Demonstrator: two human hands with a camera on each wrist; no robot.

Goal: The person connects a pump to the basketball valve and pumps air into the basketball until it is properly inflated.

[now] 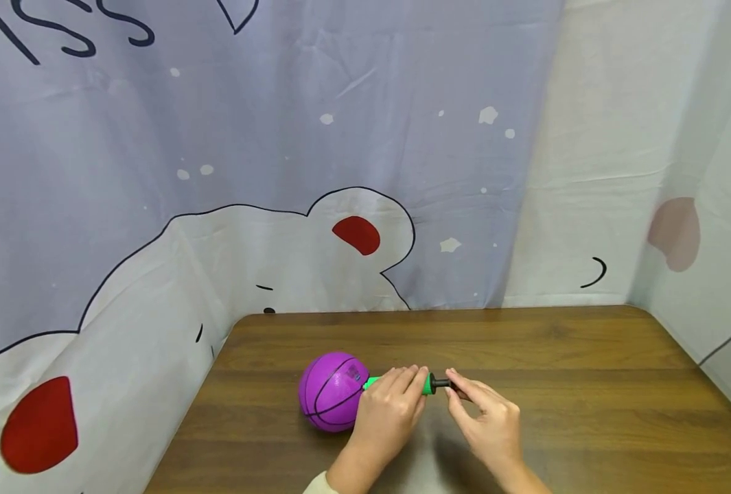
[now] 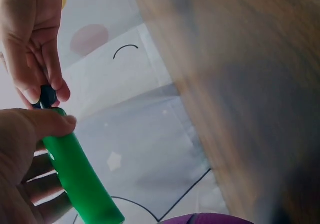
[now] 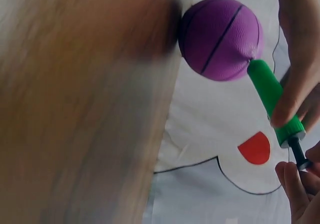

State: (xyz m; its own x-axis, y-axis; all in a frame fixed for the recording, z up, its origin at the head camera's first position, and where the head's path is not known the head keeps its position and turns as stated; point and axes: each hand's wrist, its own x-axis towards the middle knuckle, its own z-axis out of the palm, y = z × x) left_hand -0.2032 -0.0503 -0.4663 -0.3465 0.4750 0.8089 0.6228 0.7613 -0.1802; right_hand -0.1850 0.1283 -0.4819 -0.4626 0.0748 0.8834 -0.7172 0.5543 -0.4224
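A purple ball [image 1: 331,392] with black seam lines sits on the wooden table. The tip of a green hand pump [image 3: 270,91] meets its side; the right wrist view shows the two joined there. My left hand [image 1: 391,405] grips the pump's green barrel [image 2: 82,179], thumb on one side and fingers on the other. My right hand [image 1: 489,420] pinches the black handle [image 3: 302,163] at the end of the pump's rod. A short length of the black rod [image 1: 442,383] shows between barrel and handle.
The brown wooden table [image 1: 587,384] extends to both sides of the hands. Behind it hangs a printed cloth [image 1: 439,171] with bear drawings, which also covers the right side.
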